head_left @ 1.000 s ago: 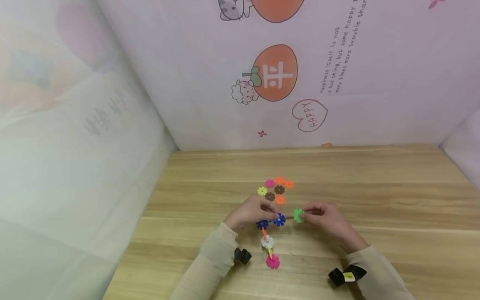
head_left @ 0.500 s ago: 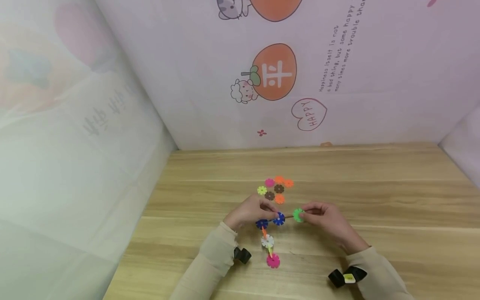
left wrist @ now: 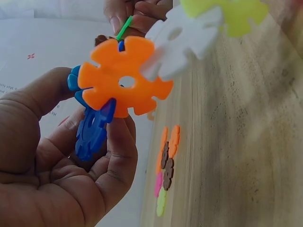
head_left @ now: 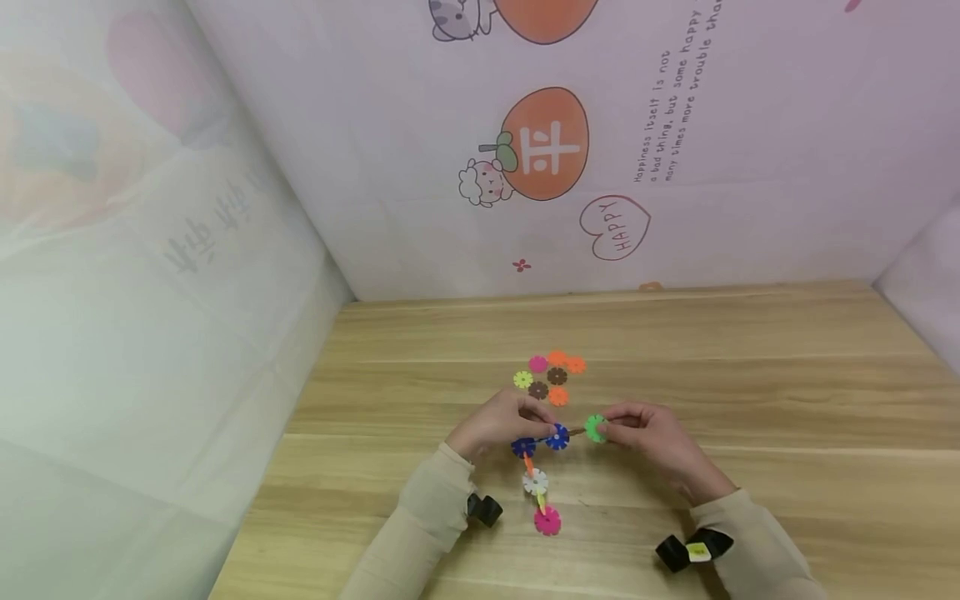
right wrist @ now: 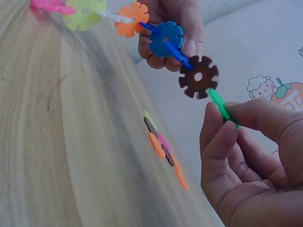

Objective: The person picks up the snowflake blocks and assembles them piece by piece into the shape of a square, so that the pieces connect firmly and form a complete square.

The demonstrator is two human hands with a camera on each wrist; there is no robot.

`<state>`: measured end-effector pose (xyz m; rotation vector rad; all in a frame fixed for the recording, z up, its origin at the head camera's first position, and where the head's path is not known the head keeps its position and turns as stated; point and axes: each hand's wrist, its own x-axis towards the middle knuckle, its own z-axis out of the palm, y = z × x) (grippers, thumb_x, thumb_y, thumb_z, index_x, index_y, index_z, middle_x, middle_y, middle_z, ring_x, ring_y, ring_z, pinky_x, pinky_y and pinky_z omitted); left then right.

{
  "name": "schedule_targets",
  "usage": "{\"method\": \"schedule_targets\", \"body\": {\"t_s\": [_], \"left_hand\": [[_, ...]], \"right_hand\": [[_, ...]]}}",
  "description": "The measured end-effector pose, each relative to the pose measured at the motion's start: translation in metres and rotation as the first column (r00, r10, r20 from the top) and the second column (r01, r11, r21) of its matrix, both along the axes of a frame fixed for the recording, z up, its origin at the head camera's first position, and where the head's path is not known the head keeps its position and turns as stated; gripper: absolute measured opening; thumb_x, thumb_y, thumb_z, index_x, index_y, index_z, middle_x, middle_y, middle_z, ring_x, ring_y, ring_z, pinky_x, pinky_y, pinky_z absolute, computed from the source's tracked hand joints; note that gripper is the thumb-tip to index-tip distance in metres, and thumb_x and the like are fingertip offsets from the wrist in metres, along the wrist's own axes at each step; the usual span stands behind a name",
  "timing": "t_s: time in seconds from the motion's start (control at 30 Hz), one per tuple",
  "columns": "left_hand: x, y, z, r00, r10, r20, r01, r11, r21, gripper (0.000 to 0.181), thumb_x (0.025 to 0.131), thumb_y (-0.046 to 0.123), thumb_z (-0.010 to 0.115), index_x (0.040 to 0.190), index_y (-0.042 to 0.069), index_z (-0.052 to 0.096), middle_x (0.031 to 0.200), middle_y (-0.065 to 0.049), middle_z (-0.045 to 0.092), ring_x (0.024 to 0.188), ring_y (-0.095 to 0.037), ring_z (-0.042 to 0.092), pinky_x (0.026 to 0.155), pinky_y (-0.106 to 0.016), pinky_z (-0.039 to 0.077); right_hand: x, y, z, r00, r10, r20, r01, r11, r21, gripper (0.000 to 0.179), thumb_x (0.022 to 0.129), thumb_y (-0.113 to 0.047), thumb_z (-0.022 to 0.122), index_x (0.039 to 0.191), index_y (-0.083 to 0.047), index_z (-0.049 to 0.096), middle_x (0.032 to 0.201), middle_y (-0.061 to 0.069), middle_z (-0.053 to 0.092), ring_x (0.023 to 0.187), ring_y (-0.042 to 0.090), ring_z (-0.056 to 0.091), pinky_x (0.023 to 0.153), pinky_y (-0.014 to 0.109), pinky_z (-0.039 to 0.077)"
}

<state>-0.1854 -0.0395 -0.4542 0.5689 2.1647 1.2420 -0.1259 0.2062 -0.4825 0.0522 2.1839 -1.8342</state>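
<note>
A chain of notched plastic snowflake discs hangs between both hands above the table. My left hand (head_left: 501,423) pinches a blue disc (head_left: 557,437) in the chain between thumb and fingers. My right hand (head_left: 652,437) pinches a green disc (right wrist: 218,104) at the chain's end. The green disc's edge meets the rim of a brown disc (right wrist: 188,85), which joins a blue one. From the blue discs the chain runs on through an orange disc (left wrist: 102,71), a white disc (head_left: 535,482) and a yellow-green disc (right wrist: 85,19) to a pink disc (head_left: 547,521) nearest the person.
Loose discs lie flat on the wooden table (head_left: 420,358) beyond the hands: a pink disc (head_left: 538,364), a yellow-green disc (head_left: 522,379), two brown and three orange ones. A printed cloth wall (head_left: 420,233) rises behind the table. Black wrist cameras (head_left: 484,510) sit on both sleeves.
Both hands keep almost the same places and grips. The brown disc by the green one has turned slightly and shows a little more in the head view, which itself has shifted slightly.
</note>
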Motion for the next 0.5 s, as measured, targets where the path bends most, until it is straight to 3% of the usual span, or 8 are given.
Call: {"method": "schedule_targets", "body": {"t_s": [0.5], "left_hand": [[-0.0009, 0.0003, -0.0032, 1.000, -0.012, -0.001, 0.012, 1.000, 0.018, 0.010, 0.084, 0.022, 0.070, 0.091, 0.016, 0.073, 0.085, 0.004, 0.070, 0.079, -0.010, 0.063, 0.070, -0.025, 0.051]], "right_hand": [[-0.0001, -0.0015, 0.0024, 1.000, 0.016, -0.006, -0.016, 1.000, -0.001, 0.041, 0.082, -0.031, 0.071, 0.108, -0.002, 0.064, 0.093, 0.006, 0.070, 0.090, 0.027, 0.065, 0.076, 0.037, 0.054]]}}
